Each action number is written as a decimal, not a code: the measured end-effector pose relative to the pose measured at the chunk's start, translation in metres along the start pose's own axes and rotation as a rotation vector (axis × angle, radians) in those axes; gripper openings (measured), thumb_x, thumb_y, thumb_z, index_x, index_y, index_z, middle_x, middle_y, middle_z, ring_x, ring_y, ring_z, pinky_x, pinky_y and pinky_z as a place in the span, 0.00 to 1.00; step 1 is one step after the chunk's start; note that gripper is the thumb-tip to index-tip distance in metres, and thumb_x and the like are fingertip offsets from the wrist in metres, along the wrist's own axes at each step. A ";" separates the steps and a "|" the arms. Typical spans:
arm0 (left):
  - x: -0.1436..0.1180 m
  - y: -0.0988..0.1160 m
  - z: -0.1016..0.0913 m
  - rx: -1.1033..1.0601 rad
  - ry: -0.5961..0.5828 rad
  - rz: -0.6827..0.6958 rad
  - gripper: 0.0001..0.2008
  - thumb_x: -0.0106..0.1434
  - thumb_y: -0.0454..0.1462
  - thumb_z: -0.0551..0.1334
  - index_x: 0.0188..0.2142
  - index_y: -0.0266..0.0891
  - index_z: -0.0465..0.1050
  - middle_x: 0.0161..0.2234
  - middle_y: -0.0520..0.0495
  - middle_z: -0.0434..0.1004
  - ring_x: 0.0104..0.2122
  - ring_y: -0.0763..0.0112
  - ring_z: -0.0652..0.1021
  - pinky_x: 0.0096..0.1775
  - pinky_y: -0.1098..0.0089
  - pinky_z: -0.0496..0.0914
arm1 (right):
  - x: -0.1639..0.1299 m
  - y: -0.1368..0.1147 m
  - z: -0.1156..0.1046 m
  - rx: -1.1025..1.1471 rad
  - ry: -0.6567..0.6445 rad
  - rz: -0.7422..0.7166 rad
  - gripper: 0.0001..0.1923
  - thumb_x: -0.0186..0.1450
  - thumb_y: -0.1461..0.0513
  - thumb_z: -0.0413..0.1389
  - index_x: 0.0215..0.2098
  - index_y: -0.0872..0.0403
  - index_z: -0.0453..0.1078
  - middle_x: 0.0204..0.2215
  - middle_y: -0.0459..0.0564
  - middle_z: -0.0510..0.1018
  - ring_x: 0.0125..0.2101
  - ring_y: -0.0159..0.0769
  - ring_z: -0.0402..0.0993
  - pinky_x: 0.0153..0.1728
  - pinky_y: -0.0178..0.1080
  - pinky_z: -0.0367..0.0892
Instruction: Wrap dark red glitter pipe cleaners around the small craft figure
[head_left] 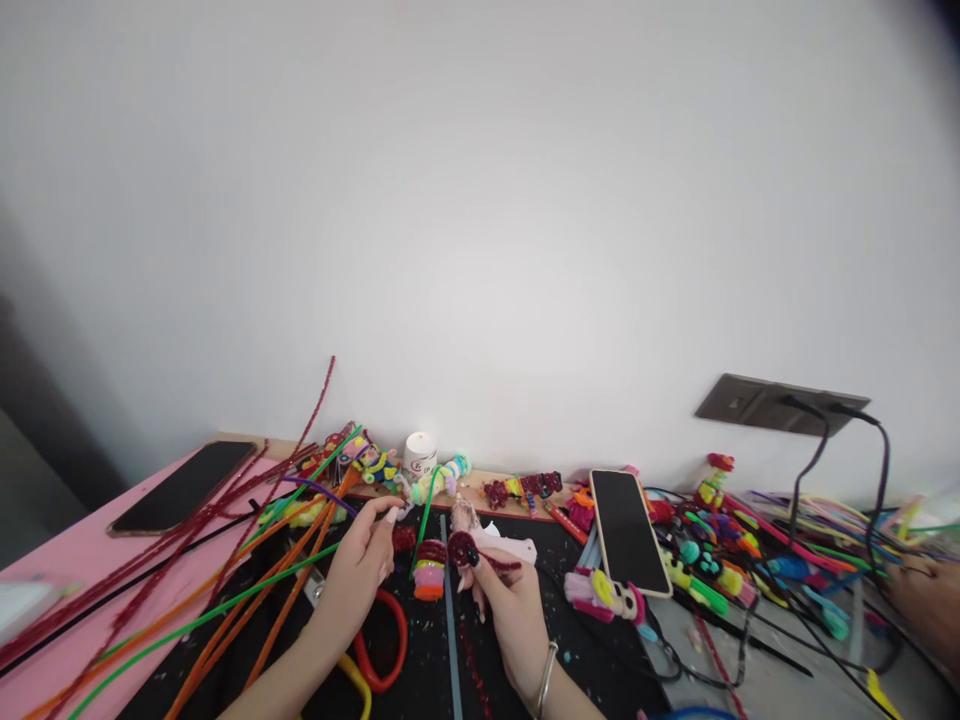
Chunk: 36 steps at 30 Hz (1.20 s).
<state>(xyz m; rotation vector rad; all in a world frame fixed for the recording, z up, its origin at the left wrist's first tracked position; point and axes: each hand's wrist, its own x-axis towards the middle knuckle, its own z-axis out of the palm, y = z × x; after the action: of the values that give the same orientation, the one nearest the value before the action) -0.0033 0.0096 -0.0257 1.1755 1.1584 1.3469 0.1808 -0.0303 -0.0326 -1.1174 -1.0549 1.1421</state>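
Pipe cleaners [225, 570]: sprawling over the pink tabletop at left.
Left hand [360, 570]: fingers curling together, pinching a dark red tuft.
Layered craft piece [430, 572]: sitting on the black mat between both hands.
Right hand [499, 590]: fingers clamping a dark red coil [462, 547].
Phone [628, 530]: lying face-up, right.

A table [67, 575] is covered in pink at the far left of the hands [450, 575] and by a black mat [570, 640] beneath them. Left of the grip, long pipe cleaners [247, 590] (red, orange, green) and a dark phone [184, 487] are laid; right of it a second phone [628, 532] is seen, with small figures [712, 560] scattered beyond
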 end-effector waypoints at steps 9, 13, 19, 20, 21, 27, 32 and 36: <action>0.001 0.009 0.003 0.006 0.013 0.018 0.25 0.55 0.44 0.68 0.51 0.41 0.71 0.41 0.44 0.81 0.33 0.62 0.82 0.32 0.66 0.75 | 0.000 -0.001 0.000 -0.026 0.000 0.009 0.29 0.56 0.41 0.65 0.17 0.58 0.73 0.13 0.44 0.66 0.15 0.25 0.53 0.19 0.32 0.48; -0.001 0.014 0.004 -0.011 0.007 0.013 0.20 0.53 0.44 0.69 0.44 0.40 0.73 0.34 0.45 0.83 0.39 0.57 0.83 0.42 0.60 0.76 | -0.001 -0.003 0.000 -0.064 -0.016 0.020 0.31 0.56 0.39 0.63 0.17 0.58 0.73 0.13 0.44 0.66 0.15 0.25 0.54 0.19 0.31 0.49; -0.004 0.017 0.005 0.019 -0.013 0.066 0.13 0.56 0.42 0.67 0.38 0.41 0.69 0.17 0.60 0.70 0.19 0.69 0.75 0.27 0.69 0.71 | -0.002 -0.001 0.001 -0.093 -0.030 0.004 0.31 0.56 0.38 0.63 0.17 0.58 0.74 0.13 0.44 0.65 0.15 0.25 0.54 0.19 0.32 0.48; -0.004 0.017 0.005 0.019 -0.009 0.075 0.13 0.56 0.43 0.67 0.37 0.41 0.69 0.17 0.62 0.68 0.18 0.70 0.74 0.26 0.70 0.70 | -0.002 -0.001 0.001 -0.094 -0.032 0.004 0.32 0.57 0.38 0.62 0.17 0.58 0.74 0.13 0.43 0.65 0.15 0.25 0.54 0.19 0.32 0.49; -0.004 0.017 0.006 0.021 -0.007 0.077 0.13 0.56 0.43 0.67 0.37 0.41 0.69 0.17 0.63 0.66 0.17 0.71 0.73 0.25 0.71 0.69 | -0.002 -0.001 0.001 -0.096 -0.034 0.003 0.32 0.57 0.38 0.62 0.17 0.58 0.74 0.12 0.43 0.64 0.15 0.25 0.54 0.19 0.32 0.49; -0.005 0.018 0.006 0.058 -0.034 0.024 0.17 0.51 0.43 0.71 0.36 0.40 0.70 0.13 0.63 0.66 0.14 0.70 0.73 0.23 0.71 0.67 | -0.003 -0.004 0.001 -0.105 -0.035 -0.022 0.31 0.58 0.39 0.62 0.17 0.58 0.74 0.12 0.44 0.65 0.15 0.26 0.55 0.18 0.32 0.50; -0.006 0.023 0.007 -0.077 -0.012 -0.120 0.23 0.49 0.49 0.71 0.39 0.39 0.71 0.19 0.53 0.80 0.22 0.60 0.82 0.30 0.63 0.77 | -0.003 -0.007 0.002 -0.101 -0.035 -0.021 0.31 0.58 0.39 0.62 0.16 0.57 0.75 0.11 0.44 0.65 0.15 0.25 0.54 0.18 0.31 0.50; -0.005 0.028 0.008 -0.205 -0.002 -0.153 0.29 0.51 0.51 0.71 0.47 0.36 0.71 0.34 0.39 0.87 0.39 0.51 0.86 0.46 0.54 0.78 | -0.003 -0.008 0.002 -0.104 -0.034 -0.024 0.31 0.57 0.39 0.62 0.17 0.58 0.75 0.12 0.45 0.67 0.15 0.26 0.55 0.18 0.32 0.50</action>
<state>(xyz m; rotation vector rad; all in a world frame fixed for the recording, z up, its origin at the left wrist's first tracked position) 0.0031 0.0031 0.0023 0.9230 1.0591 1.3126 0.1795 -0.0340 -0.0249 -1.1673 -1.1628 1.1010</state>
